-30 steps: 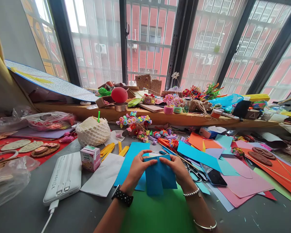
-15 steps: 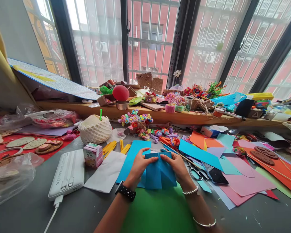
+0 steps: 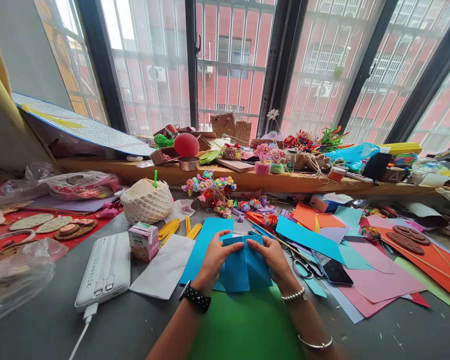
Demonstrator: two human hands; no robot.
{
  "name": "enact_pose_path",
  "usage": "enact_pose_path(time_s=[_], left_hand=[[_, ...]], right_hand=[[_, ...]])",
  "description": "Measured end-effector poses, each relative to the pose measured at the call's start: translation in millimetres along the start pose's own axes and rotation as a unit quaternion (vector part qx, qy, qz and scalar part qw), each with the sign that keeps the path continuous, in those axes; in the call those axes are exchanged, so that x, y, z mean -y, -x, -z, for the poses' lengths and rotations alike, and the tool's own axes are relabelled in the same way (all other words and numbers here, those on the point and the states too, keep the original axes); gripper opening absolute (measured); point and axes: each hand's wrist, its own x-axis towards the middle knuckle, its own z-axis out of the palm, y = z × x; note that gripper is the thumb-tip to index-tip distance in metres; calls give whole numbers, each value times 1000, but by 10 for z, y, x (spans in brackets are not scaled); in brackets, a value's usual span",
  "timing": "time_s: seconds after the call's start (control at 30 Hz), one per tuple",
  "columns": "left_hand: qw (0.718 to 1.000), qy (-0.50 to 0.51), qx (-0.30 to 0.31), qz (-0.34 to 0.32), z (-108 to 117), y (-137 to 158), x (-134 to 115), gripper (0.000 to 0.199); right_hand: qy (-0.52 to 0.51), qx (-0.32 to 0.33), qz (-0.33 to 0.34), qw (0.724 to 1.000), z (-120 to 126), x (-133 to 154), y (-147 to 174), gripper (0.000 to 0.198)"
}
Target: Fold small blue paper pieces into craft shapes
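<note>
Fingers (image 3: 233, 247) of the left hand (image 3: 214, 256) and right hand (image 3: 275, 256) pinch folded blue paper (image 3: 237, 272) by the green sheet (image 3: 243, 325) — its lower edge slightly higher than a second ago, the folding seemingly unfinished.

Left grip (image 3: 213, 256) and right grip (image 3: 276, 256) pinched, facing each other
Thumbs (image 3: 234, 248) point inward from each grip, tips near but apart; wrists (image 3: 201, 285) sit just below, and both forearms (image 3: 175, 325) spread wider beneath the grips.

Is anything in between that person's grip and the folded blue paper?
Nothing visible. The left grip and right grip both hold the blue paper directly, near its top edge. The scissors lie apart, to the right.
</note>
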Motion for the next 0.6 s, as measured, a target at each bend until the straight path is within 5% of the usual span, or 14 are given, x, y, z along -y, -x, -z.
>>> enact_pose_path(time_s=[0.23, 0.6], left_hand=[[999, -20, -31, -16, -29, 15, 15, 68], [999, 27, 28, 8, 1, -12, 45, 70]], right_hand=[[-18, -16, 14, 1000, -21, 6, 10, 35], [-31, -1, -5, 1000, 5, 13, 11, 31]])
